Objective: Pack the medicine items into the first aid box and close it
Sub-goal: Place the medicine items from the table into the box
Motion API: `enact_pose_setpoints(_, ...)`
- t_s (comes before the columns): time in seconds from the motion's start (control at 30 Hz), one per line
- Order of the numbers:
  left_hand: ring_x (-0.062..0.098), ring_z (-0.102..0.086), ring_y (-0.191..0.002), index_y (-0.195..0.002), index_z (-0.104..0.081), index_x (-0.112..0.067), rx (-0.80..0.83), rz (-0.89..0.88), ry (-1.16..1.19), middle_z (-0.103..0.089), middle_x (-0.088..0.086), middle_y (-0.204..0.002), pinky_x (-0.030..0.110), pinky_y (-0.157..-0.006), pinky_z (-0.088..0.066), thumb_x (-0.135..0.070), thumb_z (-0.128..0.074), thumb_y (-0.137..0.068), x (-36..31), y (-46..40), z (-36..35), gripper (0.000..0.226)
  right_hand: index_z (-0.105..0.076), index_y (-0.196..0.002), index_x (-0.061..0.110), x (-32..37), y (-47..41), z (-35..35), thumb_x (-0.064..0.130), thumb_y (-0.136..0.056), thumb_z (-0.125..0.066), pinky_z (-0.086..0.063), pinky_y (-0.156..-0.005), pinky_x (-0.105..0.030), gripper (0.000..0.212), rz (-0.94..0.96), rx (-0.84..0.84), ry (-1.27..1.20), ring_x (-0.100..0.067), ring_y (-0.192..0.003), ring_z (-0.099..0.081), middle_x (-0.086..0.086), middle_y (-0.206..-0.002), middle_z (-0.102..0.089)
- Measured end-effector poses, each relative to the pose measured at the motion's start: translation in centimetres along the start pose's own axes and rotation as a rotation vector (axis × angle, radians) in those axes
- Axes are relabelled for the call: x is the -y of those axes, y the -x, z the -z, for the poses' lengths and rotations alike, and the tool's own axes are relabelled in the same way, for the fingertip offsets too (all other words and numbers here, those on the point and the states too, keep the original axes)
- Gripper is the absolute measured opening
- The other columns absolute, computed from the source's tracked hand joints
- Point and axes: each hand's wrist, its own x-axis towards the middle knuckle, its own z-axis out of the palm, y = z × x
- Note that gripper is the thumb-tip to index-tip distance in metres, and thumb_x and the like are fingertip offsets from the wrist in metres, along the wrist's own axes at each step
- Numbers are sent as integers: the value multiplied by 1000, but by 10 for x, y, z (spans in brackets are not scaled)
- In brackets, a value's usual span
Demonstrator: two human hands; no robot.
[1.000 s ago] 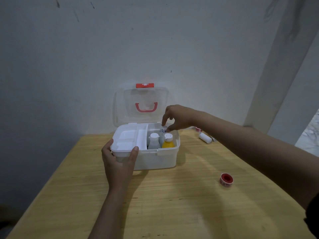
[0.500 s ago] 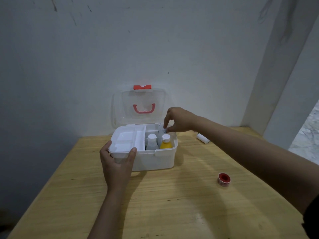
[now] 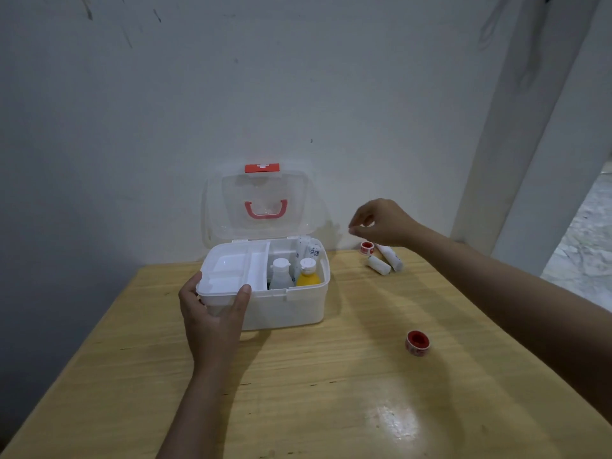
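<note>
Your right hand (image 3: 381, 223) has left the first aid box (image 3: 284, 303), now empty, fingers loosely curled, above 2 gauze rolls (image 3: 385, 261) near the table's (image 3: 298, 392) far edge; your left hand (image 3: 213, 313) grips the box's front-left corner, lid (image 3: 261, 202) upright

Both forearms are bare, with no sleeves, rings or wristbands.

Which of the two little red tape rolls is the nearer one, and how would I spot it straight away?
Start at the white first aid box on the wooden table, then look to its right, toward the near edge. The tape roll lies alone on bare wood there. The other tape roll sits by the wall beside two white bandage rolls.
</note>
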Motion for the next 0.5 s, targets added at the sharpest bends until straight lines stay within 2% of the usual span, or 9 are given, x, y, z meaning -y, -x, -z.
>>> enact_pose_setpoints(0.07,23,-50,-124,-131,-33,-33,-1,-2,-9,-45,2,-141,50,-92,-54,-60,-74,-58,1,0,0,88,-73,-91,12,-23,9,-2,23,-79,-71,-52,-77,-29,17,-94,2,30,-16,-85,-65,-4,-93,-72)
enact_pose_setpoints(0.17,24,-50,-124,-132,-34,-32,-12,-1,-23,-45,2,-141,51,-93,-53,-42,-81,-69,3,-2,-1,80,-71,-100,16,-52,25,-16,36,-78,-71,-50,-79,-32,30,-237,45,93,-16,-94,-59,-3,-106,-65)
enact_pose_setpoints(0.27,23,-50,-124,-132,-34,-32,-10,7,-23,-45,1,-141,50,-93,-53,-47,-81,-64,1,-1,-2,84,-69,-104,18,-67,35,-31,45,-76,-68,-51,-81,-35,39,-336,49,161,-23,-103,-61,-10,-119,-63)
enact_pose_setpoints(0.37,20,-50,-123,-130,-34,-34,-6,13,-5,-45,0,-141,49,-94,-53,-62,-71,-55,-3,1,-1,89,-70,-105,15,-73,40,-43,42,-83,-62,-48,-77,-32,36,-417,69,129,-22,-100,-61,-9,-115,-66)
enact_pose_setpoints(0.5,22,-50,-123,-130,-34,-35,6,17,8,-45,0,-140,49,-93,-53,-57,-74,-58,-3,1,-1,86,-72,-93,4,-79,47,-57,23,-91,-49,-49,-73,-36,30,-500,8,92,-26,-83,-62,-15,-96,-69)
